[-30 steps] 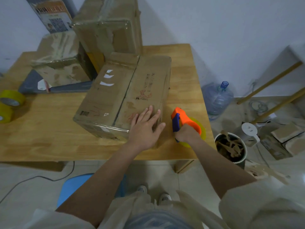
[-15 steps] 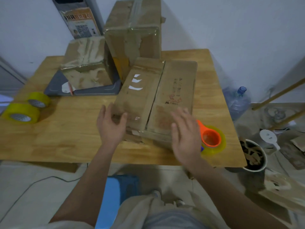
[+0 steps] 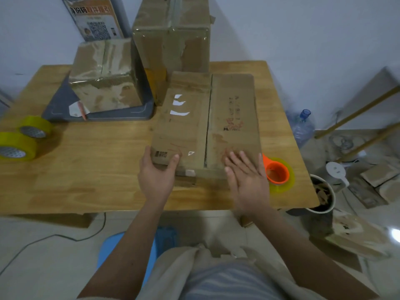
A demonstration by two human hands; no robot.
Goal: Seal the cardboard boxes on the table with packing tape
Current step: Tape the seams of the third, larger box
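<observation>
A flat brown cardboard box (image 3: 207, 120) lies on the wooden table (image 3: 91, 169), its two top flaps meeting along a middle seam. My left hand (image 3: 157, 174) grips the box's near left corner, thumb on top. My right hand (image 3: 246, 178) rests flat with fingers spread on the near right flap. An orange tape dispenser (image 3: 277, 173) with a yellowish roll lies on the table just right of my right hand. Two more taped boxes stand behind: a small one (image 3: 104, 76) at the left and a tall one (image 3: 173, 33) in the middle.
Two yellow tape rolls (image 3: 19, 141) sit at the table's left edge. A grey tray (image 3: 65, 109) lies under the small box. On the floor at the right are a water bottle (image 3: 302, 124), a bin of scraps (image 3: 322, 198) and cardboard pieces. A blue stool (image 3: 108, 250) is below.
My right hand has let go of the tape dispenser and moved onto the box's near right flap. My left hand shifted from the box top to its near left corner. The box was turned square to me.
</observation>
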